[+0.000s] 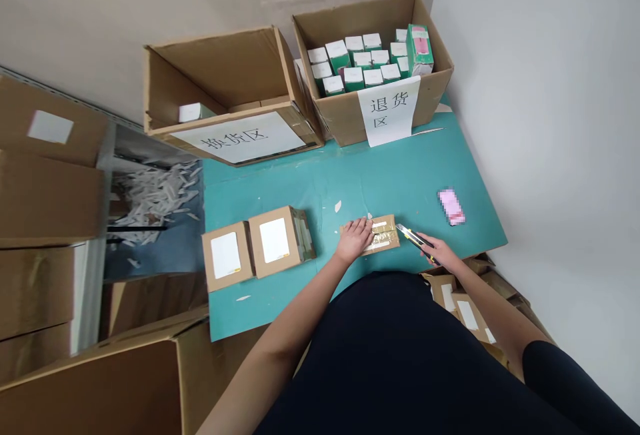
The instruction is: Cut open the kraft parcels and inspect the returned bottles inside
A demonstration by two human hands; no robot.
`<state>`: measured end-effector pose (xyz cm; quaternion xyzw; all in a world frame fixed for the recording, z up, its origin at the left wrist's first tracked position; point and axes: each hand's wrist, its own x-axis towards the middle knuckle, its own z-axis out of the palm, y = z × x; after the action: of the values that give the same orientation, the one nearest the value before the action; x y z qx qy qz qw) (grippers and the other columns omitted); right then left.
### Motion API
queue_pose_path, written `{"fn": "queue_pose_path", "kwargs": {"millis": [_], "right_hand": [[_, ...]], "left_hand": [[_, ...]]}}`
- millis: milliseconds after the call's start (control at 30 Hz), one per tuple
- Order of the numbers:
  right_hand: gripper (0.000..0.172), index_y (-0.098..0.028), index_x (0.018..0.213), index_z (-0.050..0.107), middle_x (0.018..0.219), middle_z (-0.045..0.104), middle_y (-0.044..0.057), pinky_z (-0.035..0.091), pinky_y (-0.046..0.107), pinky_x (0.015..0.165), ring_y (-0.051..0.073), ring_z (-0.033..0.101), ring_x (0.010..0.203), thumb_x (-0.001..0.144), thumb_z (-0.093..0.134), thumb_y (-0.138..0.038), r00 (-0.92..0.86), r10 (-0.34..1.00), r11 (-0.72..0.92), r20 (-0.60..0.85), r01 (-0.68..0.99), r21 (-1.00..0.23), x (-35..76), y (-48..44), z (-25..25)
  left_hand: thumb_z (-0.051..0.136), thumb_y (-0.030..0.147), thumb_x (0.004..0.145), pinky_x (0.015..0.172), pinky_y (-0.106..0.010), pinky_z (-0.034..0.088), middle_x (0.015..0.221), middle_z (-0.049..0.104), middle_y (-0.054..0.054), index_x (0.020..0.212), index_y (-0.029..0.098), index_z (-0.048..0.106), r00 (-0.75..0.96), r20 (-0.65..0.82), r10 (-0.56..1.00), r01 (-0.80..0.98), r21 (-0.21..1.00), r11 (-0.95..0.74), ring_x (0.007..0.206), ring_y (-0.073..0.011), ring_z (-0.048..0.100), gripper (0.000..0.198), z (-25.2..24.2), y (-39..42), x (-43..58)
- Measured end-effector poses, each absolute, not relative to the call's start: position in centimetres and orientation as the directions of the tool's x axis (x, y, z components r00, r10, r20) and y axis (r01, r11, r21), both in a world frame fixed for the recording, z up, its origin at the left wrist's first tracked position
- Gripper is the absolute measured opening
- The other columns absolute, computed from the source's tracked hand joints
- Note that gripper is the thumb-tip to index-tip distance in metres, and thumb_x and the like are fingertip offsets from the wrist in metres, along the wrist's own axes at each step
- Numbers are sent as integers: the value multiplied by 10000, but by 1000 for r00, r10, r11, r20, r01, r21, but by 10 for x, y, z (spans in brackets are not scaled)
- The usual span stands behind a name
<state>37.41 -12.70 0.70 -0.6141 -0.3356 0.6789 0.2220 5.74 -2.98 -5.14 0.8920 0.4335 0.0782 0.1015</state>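
Note:
A small cardboard box (pixel 389 240) sealed with shiny brown tape lies near the front edge of the green table. My left hand (pixel 355 240) rests flat over its left part, fingers stretched out, and hides that end. In my right hand (pixel 440 253) is a utility knife (pixel 416 240) with a black and yellow handle. Its blade points left, at the upper right corner of the box; whether it touches the cardboard I cannot tell. Left of my left hand stand two cardboard boxes with white labels, the nearer one (pixel 295 248) beside the farther one (pixel 217 281).
At the back stand two big open cartons with paper signs: the left carton (pixel 300 129) holds a small box, the right carton (pixel 340 121) several green-and-white boxes. A blurred pink item (pixel 451 207) lies on the table (pixel 400 168). More cartons (pixel 50 201) are stacked left; opened boxes (pixel 470 315) lie below right.

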Motion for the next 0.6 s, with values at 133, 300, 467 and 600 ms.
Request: {"fn": "queue_pose_path", "kwargs": {"millis": [133, 300, 467, 600], "right_hand": [[709, -272, 1532, 445, 750, 617, -34, 353, 183, 350, 69, 477, 435, 875, 632, -461, -146, 692, -694, -707, 136, -707, 375, -135, 10], [692, -266, 1526, 456, 732, 605, -40, 358, 187, 341, 71, 472, 425, 877, 627, -436, -145, 696, -681, -704, 180, -710, 376, -134, 18], [686, -269, 1519, 467, 739, 614, -35, 348, 180, 347, 62, 461, 416, 875, 633, -439, -158, 670, -698, -726, 202, -687, 378, -136, 25], [716, -229, 1524, 459, 731, 613, -34, 371, 187, 380, 53, 442, 412, 872, 629, -470, -179, 669, -684, -721, 230, -692, 380, -143, 29]], "left_hand": [[455, 349, 1010, 1052, -490, 414, 1381, 624, -190, 1354, 167, 613, 613, 64, 787, 755, 247, -608, 1266, -329, 589, 419, -54, -30, 57], [456, 350, 1012, 1055, -487, 410, 1385, 620, -193, 1363, 170, 608, 610, 70, 789, 755, 251, -606, 1268, -328, 590, 423, -55, -30, 57], [480, 347, 1000, 1063, -494, 407, 1395, 613, -189, 1389, 189, 588, 615, 68, 785, 749, 258, -610, 1276, -329, 583, 433, -56, -31, 57], [467, 348, 1005, 1056, -483, 412, 1388, 616, -190, 1371, 181, 598, 621, 73, 780, 747, 246, -618, 1271, -324, 585, 423, -56, -30, 56]]}}
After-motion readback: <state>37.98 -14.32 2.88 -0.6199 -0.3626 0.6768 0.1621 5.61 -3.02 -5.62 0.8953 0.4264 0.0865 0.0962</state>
